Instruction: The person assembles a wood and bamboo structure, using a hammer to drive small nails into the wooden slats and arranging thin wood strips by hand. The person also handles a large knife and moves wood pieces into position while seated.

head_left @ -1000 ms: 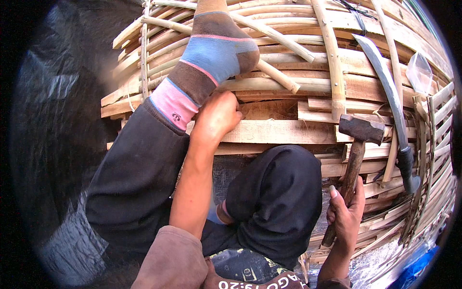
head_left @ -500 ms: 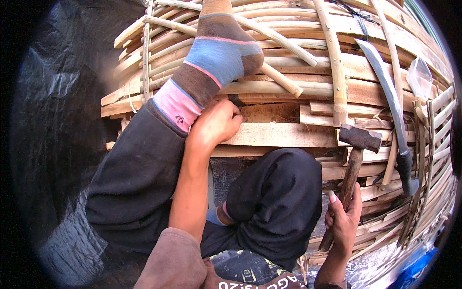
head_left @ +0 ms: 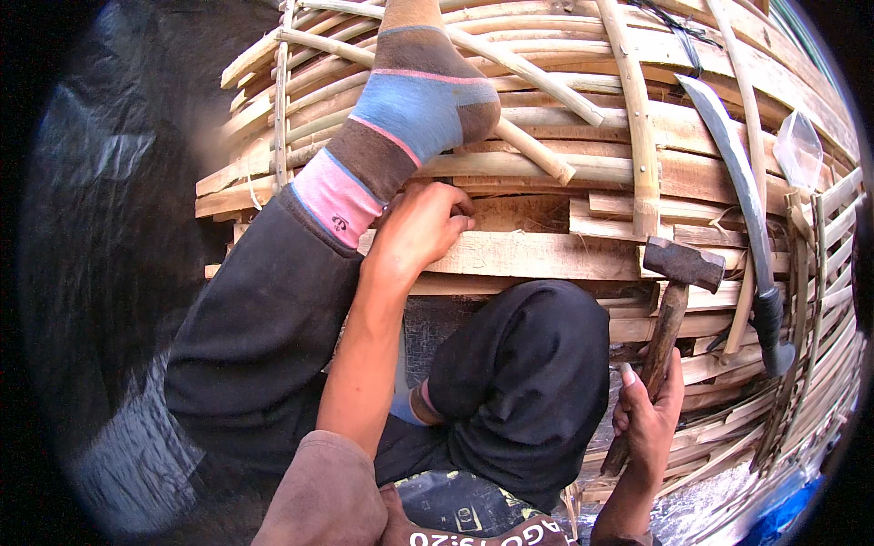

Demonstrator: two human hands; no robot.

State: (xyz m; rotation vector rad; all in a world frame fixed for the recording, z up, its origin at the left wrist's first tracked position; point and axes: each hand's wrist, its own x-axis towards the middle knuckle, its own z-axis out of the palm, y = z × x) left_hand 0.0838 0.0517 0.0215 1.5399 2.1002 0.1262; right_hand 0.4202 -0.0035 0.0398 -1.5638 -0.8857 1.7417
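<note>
My right hand (head_left: pixel 648 409) is wrapped round the wooden handle of a hammer (head_left: pixel 685 265), whose dark metal head points up and away from me. Beside my socked ankle, my left hand (head_left: pixel 424 224) reaches over a pale wooden plank (head_left: pixel 519 254) into the gap behind it. Its fingers are curled, and the fingertips and whatever they grip are hidden. My outstretched leg, in a striped sock (head_left: pixel 414 114), rests across the bamboo slat frame (head_left: pixel 583 168).
A long curved machete (head_left: pixel 733 150) with a dark handle lies on the slats at the right. Near it are a clear plastic bag (head_left: pixel 798 150) and a bundle of thin strips (head_left: pixel 833 246). Black plastic sheeting (head_left: pixel 100 273) covers the left side. Loose sticks (head_left: pixel 537 77) cross the slats.
My left hand has shifted slightly to the right along the gap, its fingers still bent. The hammer in my right hand has hardly moved.
</note>
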